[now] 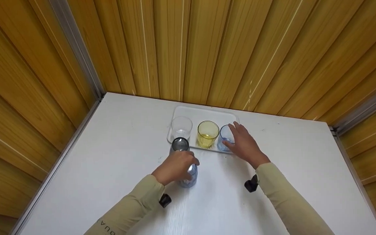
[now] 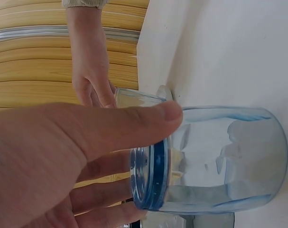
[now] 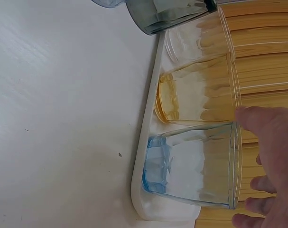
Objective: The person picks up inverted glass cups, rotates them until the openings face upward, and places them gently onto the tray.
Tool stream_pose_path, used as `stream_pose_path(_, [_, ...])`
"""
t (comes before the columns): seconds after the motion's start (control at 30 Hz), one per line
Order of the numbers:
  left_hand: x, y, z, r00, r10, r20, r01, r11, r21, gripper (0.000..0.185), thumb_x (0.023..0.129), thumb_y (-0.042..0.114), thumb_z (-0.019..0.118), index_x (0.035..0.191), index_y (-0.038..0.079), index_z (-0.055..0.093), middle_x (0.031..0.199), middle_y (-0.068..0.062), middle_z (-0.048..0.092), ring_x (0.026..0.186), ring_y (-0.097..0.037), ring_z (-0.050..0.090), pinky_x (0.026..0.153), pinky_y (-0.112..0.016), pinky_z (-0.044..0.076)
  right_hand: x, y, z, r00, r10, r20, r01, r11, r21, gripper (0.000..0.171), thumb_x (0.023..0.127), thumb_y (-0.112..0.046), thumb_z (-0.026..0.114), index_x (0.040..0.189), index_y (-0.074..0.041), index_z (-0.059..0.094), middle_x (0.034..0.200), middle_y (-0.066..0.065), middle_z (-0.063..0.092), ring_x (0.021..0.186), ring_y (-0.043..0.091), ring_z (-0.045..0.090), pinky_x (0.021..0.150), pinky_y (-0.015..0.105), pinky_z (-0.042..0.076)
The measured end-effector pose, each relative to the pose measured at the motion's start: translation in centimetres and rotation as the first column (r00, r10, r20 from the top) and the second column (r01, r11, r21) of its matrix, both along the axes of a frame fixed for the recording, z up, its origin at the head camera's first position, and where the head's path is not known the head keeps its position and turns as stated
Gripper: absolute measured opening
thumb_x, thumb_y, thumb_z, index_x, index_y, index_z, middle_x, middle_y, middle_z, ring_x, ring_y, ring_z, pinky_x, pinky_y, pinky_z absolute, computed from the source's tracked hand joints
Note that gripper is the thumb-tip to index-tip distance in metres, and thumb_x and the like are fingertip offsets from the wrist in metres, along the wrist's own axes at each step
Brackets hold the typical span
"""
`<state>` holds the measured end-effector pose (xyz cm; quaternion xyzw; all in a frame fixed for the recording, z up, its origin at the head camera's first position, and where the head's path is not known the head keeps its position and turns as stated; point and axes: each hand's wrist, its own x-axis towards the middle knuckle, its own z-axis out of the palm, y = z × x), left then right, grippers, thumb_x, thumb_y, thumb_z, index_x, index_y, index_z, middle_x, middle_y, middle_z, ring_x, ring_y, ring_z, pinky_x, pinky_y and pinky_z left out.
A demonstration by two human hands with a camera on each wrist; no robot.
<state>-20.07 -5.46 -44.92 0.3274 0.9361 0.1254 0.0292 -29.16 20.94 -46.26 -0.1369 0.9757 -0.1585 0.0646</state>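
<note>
My left hand [image 1: 176, 165] grips a pale blue drinking glass [image 2: 229, 161] near its thick blue end, which faces up, so the glass looks upside down. Its thumb lies along the near side, the other fingers behind. Just beyond stands a dark grey glass [image 1: 180, 144], also apparently inverted. Spread around the rim of another blue glass [image 3: 191, 166] is my right hand [image 1: 245, 143], thumb by the rim and fingers apart; contact is unclear. That glass stands upright on a white tray [image 1: 204, 111], beside a yellow glass [image 1: 207, 133] and a clear glass [image 1: 181, 125].
The tray lies near the back edge of a white table [image 1: 126, 130]. Wood-patterned panels [image 1: 194, 49] rise behind and at both sides, with metal posts at the corners. A black wrist device [image 1: 251, 184] hangs below the right sleeve.
</note>
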Motion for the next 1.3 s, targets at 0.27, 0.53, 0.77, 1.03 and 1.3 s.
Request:
stream_pose_path(0.27, [-0.1,0.0,0.0,1.000,0.009,0.028,-0.010,1.000,0.020,0.046,0.062,0.017,0.090,0.106,0.015,0.075,0.103,-0.003,0.072,0.095,-0.019,0.068,0.085,-0.036,0.056,0.9,0.2,0.5,1.000,-0.002,-0.002,0.002,1.000,-0.004,0.077,0.093,-0.042,0.060,0.153,-0.011,0.023,0.161,0.014,0.017,0.148,0.036,0.016,0.116,0.055,0.024])
stream_pose_path(0.53, [0.0,0.0,0.1,1.000,0.000,0.013,0.000,1.000,-0.003,0.046,0.063,0.018,0.089,0.107,0.015,0.074,0.104,-0.003,0.071,0.095,-0.019,0.067,0.083,-0.036,0.056,1.8,0.1,1.2,0.999,0.020,-0.044,-0.022,0.999,-0.040,0.075,0.093,-0.041,0.061,0.152,-0.011,0.026,0.159,0.015,0.022,0.147,0.035,0.021,0.117,0.054,0.025])
stream_pose_path(0.77, [0.3,0.1,-0.1,0.999,0.017,0.047,-0.016,1.000,-0.010,0.049,0.066,0.015,0.087,0.113,0.016,0.073,0.111,-0.003,0.070,0.099,-0.018,0.067,0.081,-0.037,0.057,2.6,-0.1,1.3,0.995,0.035,-0.095,-0.040,0.998,-0.047,0.071,0.093,-0.038,0.063,0.150,-0.010,0.032,0.156,0.015,0.030,0.144,0.034,0.028,0.115,0.053,0.029])
stream_pose_path(1.03, [0.3,0.5,0.1,0.999,0.012,0.040,-0.011,0.999,-0.034,0.049,0.067,0.017,0.088,0.113,0.016,0.073,0.110,-0.004,0.070,0.100,-0.019,0.067,0.083,-0.037,0.057,3.4,-0.2,1.5,0.997,0.014,-0.080,-0.020,0.997,-0.069,0.070,0.091,-0.036,0.065,0.149,-0.013,0.034,0.155,0.013,0.032,0.143,0.034,0.032,0.115,0.052,0.031])
stream_pose_path(1.3, [0.5,0.8,0.3,0.999,0.013,0.042,-0.011,0.999,-0.042,0.048,0.067,0.016,0.088,0.113,0.016,0.073,0.110,-0.005,0.070,0.099,-0.021,0.068,0.083,-0.038,0.057,4.3,0.2,1.4,0.999,-0.011,-0.045,0.008,0.997,-0.078,0.069,0.092,-0.040,0.064,0.149,-0.016,0.033,0.154,0.012,0.034,0.142,0.032,0.034,0.114,0.051,0.033])
